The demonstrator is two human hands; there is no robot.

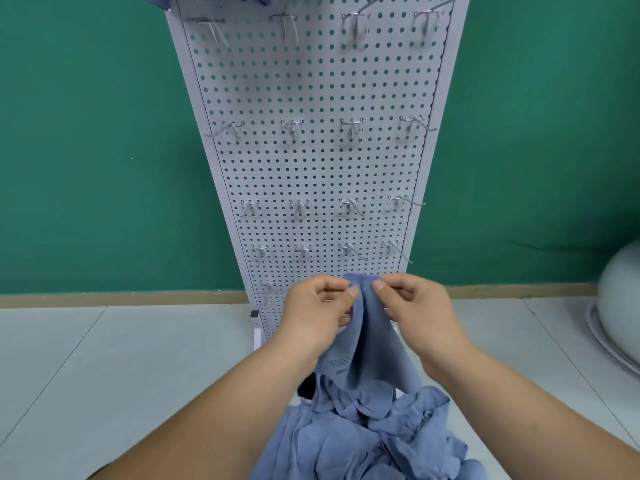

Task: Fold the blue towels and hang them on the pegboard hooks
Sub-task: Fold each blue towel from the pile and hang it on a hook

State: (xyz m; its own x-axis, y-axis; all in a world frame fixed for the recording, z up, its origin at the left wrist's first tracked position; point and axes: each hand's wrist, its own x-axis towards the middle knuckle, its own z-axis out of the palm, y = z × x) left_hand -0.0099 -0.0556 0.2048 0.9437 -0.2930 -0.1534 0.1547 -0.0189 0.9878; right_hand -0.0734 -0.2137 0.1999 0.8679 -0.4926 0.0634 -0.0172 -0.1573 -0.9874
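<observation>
1. I have the left hand (317,306) and the right hand (412,306) close together at lower centre of the frame. Each pinches the top edge of one blue towel (367,341) between thumb and curled fingers.
2. That towel hangs from the two pinches down into the pile of blue towels (374,441) at bottom centre, and its lower part lies bunched among them.
3. The pegboard (318,168) stands straight ahead through the middle of the frame. Its rows of hooks (351,128) are bare, apart from some blue cloth (152,0) cut off at the upper left edge.
4. My reading is that the fold has not begun: the towel is gathered rather than spread.
5. Risks from here:
   - The pinches sit near each other, so I may not have true corners. Pulling apart could then give a skewed fold.
   - The tail is mixed into the pile, so lifting could drag a second towel up or snag.
   - A light pinch on thin cloth could slip when the weight comes on.
   - The lowest hooks sit just behind my knuckles, and a forward reach could catch the cloth on one.
   - Several hooks look twisted sideways, so a towel may slide off those.
</observation>
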